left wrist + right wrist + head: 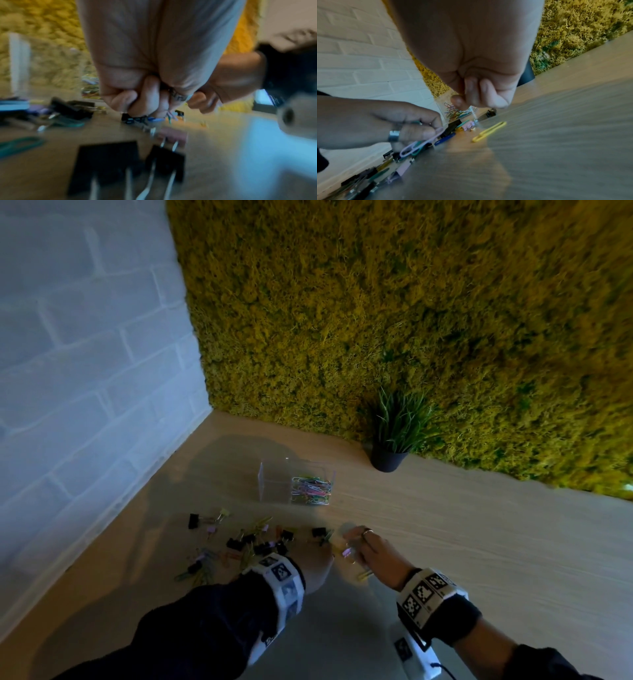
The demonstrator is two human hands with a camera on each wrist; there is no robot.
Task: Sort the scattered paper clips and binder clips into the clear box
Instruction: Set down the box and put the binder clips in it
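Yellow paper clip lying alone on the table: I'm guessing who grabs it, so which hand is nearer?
Right. The right hand hovers just above the yellow paper clip; the left hand sits further off, holding pink and green clips.

one clear box (296, 482), one potted plant (390, 436), two hands (375, 556)

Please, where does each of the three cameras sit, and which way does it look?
Head: on the head, looking forward and down at the table, the clear box, the moss wall and both hands with their wristbands.
Left wrist: on the left wrist, looking along the left hand at blurred binder clips; its fingers curl round paper clips.
Right wrist: on the right wrist, looking along the right hand towards the brick wall; the left hand shows too.
Shared: the box of paper clips appears in all three.
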